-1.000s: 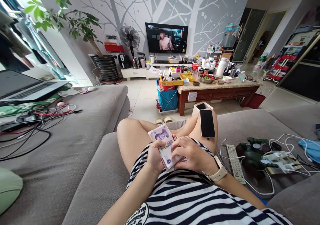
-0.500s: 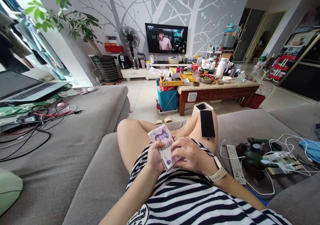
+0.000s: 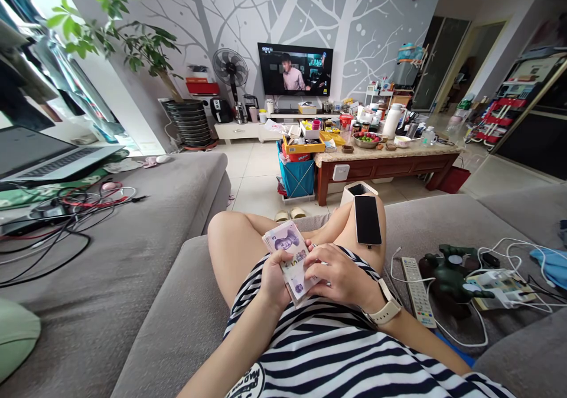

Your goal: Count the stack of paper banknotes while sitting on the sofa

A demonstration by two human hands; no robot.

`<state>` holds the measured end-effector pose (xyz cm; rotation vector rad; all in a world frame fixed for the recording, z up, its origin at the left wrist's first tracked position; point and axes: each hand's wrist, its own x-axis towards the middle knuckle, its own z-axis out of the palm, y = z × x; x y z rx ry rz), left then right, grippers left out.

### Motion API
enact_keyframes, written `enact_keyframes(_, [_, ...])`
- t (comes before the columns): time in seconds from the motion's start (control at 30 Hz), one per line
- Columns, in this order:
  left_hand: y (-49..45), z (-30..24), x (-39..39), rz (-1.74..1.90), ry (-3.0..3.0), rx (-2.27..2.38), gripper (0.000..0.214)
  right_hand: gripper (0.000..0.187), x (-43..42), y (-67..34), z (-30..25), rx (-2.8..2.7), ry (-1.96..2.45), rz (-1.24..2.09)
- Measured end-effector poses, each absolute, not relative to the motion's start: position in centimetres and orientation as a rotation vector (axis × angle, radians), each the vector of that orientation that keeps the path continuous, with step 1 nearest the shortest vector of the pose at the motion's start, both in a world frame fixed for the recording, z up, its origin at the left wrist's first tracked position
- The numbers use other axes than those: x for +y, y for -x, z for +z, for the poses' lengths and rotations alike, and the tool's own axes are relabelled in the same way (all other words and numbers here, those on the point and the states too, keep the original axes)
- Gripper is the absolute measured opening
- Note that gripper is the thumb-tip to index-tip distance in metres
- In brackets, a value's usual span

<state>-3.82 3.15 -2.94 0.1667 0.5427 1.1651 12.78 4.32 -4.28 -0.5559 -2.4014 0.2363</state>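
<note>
A stack of purple banknotes (image 3: 286, 245) rests in my lap, its far end fanned upward. My left hand (image 3: 274, 277) grips the stack from the left, thumb across the top note. My right hand (image 3: 339, 274), with a white watch on its wrist, closes on the stack's right edge, fingers curled over the notes. A black phone (image 3: 367, 219) lies face up on my right knee, just beyond my right hand.
I sit on a grey sofa (image 3: 133, 303). A remote (image 3: 416, 289), a dark green toy figure (image 3: 449, 274) and white cables lie to my right. A laptop (image 3: 39, 156) and tangled cables lie at left. A cluttered coffee table (image 3: 385, 156) stands ahead.
Almost nothing has changed; both hands stay on the banknotes, with only a slight shift of the fingers.
</note>
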Motion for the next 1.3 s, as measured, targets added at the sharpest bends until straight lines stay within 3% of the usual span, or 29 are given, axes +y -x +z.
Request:
enact_keyframes(0.27, [3.9, -3.0, 3.2, 1.162, -0.167, 0.524, 0.054, 0.009, 4.4, -12.7, -4.6, -2.385, 0.530, 0.258])
enact_keyframes(0.47, [3.7, -3.4, 2.9, 1.207, -0.229, 0.655, 0.041, 0.034, 4.7, -13.0, -3.6, -2.275, 0.552, 0.359])
enact_keyframes(0.73, [2.6, -4.2, 1.9, 1.042, -0.450, 0.837, 0.032, 0.045, 7.5, -12.2, -1.8, -2.239, 0.701, 0.473])
enact_keyframes(1.07, [2.7, -4.6, 2.7, 0.969, -0.448, 0.730, 0.036, 0.042, 10.2, -11.7, -2.9, -2.128, 0.823, 1.036])
enact_keyframes(1.2, [2.7, -4.6, 3.0, 0.960, -0.477, 0.676, 0.040, 0.032, 11.1, -12.1, -2.6, -2.069, 0.760, 1.321])
enact_keyframes(1.3, [2.9, -5.0, 3.2, 0.948, -0.489, 0.632, 0.041, 0.022, 11.3, -12.2, -2.3, -2.074, 0.707, 1.340])
